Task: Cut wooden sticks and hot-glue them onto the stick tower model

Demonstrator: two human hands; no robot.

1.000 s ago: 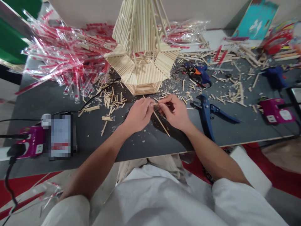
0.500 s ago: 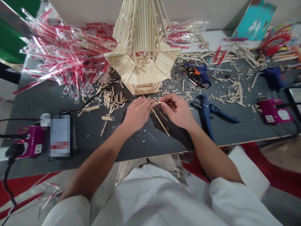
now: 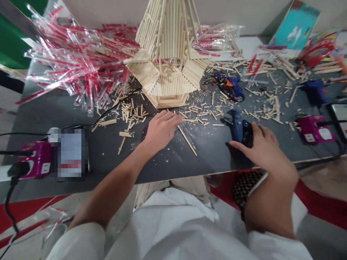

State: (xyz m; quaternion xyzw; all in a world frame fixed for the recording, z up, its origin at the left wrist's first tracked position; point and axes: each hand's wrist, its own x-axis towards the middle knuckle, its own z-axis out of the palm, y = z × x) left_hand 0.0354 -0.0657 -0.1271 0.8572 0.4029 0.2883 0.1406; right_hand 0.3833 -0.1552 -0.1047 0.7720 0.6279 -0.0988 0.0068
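My left hand (image 3: 162,129) lies on the dark table (image 3: 189,162) in front of a tall tower built of wooden sticks (image 3: 169,72). Its fingers are stretched out flat towards short cut sticks, with nothing visibly held. A long stick (image 3: 187,140) lies just right of it. My right hand (image 3: 264,153) is at the table's near edge, with its fingers curled over the handles of blue cutting pliers (image 3: 236,126) and its thumb spread to the left.
A heap of red and clear wrappers (image 3: 81,68) fills the back left. Cut stick pieces (image 3: 132,113) litter the middle. A blue glue gun (image 3: 230,85), purple power strips (image 3: 35,160) (image 3: 316,130), cables and a blurred device (image 3: 70,151) also sit on the table.
My right hand has left the stick both hands were pinching and swung right onto the blue pliers. My left hand has flattened its fingers and stayed in place.
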